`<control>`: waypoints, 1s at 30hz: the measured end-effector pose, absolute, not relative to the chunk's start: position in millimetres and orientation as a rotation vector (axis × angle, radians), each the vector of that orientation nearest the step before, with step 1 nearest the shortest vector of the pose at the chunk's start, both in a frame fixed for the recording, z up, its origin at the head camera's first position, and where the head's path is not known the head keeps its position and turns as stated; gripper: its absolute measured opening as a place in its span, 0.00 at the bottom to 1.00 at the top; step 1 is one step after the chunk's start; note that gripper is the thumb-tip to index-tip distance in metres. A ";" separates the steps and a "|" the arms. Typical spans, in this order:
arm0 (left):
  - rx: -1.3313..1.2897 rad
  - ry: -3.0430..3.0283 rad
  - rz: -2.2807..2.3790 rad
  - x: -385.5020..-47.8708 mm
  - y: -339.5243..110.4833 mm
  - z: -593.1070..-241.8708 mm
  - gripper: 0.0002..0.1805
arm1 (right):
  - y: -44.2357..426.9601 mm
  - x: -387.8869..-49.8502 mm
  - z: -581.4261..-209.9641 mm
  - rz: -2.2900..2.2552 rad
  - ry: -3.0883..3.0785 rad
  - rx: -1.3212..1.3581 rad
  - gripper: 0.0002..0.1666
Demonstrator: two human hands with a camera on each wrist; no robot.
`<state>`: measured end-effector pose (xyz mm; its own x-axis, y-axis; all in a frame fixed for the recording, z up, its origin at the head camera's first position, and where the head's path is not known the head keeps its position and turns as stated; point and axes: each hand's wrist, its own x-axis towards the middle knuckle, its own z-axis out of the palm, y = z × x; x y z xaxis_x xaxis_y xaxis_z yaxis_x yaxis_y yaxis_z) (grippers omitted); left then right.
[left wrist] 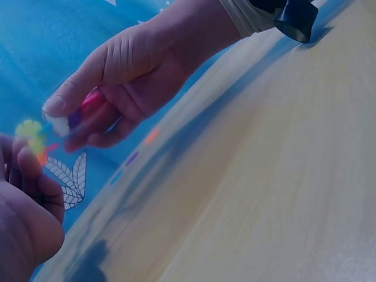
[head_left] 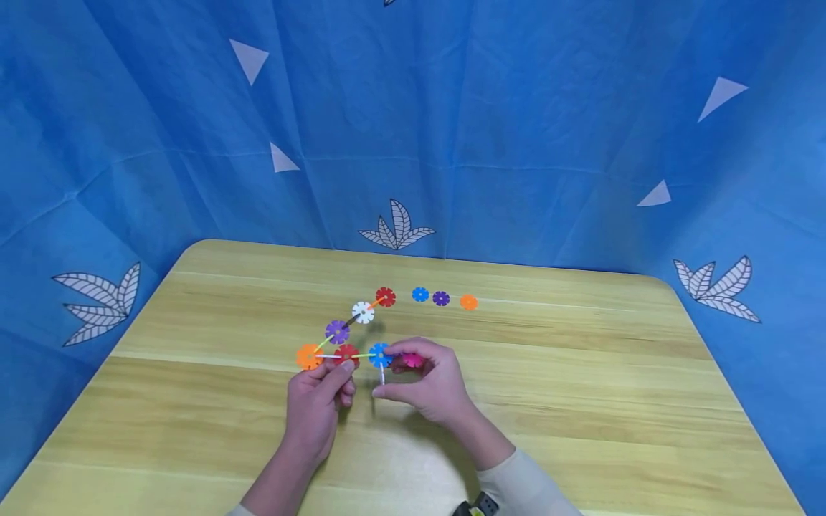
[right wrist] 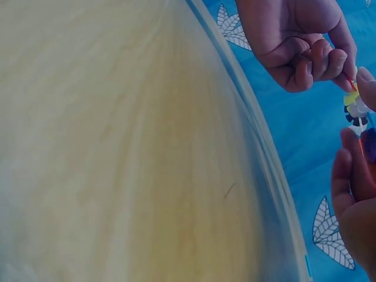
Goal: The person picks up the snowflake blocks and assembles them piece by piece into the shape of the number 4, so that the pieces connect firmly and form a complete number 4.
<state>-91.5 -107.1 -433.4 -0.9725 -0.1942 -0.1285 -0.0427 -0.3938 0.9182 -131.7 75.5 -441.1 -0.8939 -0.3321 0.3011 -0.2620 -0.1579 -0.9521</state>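
Note:
Slotted plastic snowflake discs are joined into a bent chain held above the table. My left hand [head_left: 315, 412] pinches the red disc [head_left: 346, 354] in the chain's near row, between an orange disc [head_left: 310, 357] and a blue disc [head_left: 380, 355]. With thumb and index finger, my right hand [head_left: 434, 383] grips a white disc [head_left: 382, 375], seen edge-on below the blue one. A pink disc [head_left: 413, 360] shows among the right fingers, partly hidden. From the orange disc, the other branch runs through a purple disc [head_left: 337, 332] and a white disc to a far red disc [head_left: 386, 297].
Three loose discs lie toward the back of the wooden table [head_left: 581, 373]: blue [head_left: 420, 294], dark purple [head_left: 442, 298] and orange [head_left: 468, 302]. A blue patterned cloth [head_left: 516, 129] hangs behind the table. A dark watch [head_left: 477, 506] shows near the right sleeve.

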 end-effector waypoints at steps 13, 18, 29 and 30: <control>0.332 -1.677 -2.541 -91.0 -107.8 -433.4 0.10 | 74.9 -132.7 -441.8 -2.231 1.966 -0.668 0.28; 0.326 -1.688 -2.531 -90.4 -107.6 -433.5 0.10 | 75.1 -132.4 -441.4 -2.230 1.982 -0.689 0.28; 0.327 -1.690 -2.539 -89.7 -107.6 -431.6 0.11 | 75.7 -130.9 -438.3 -2.167 2.127 -0.684 0.26; 0.329 -1.693 -2.539 -89.6 -107.6 -431.3 0.11 | 75.6 -131.0 -438.6 -2.168 2.130 -0.688 0.26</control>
<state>-89.6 -107.6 -431.3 -0.9745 -0.1774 -0.1373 -0.0585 -0.3898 0.9190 -131.0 75.6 -438.6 -0.9022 -0.3197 0.2897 -0.2839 -0.0656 -0.9566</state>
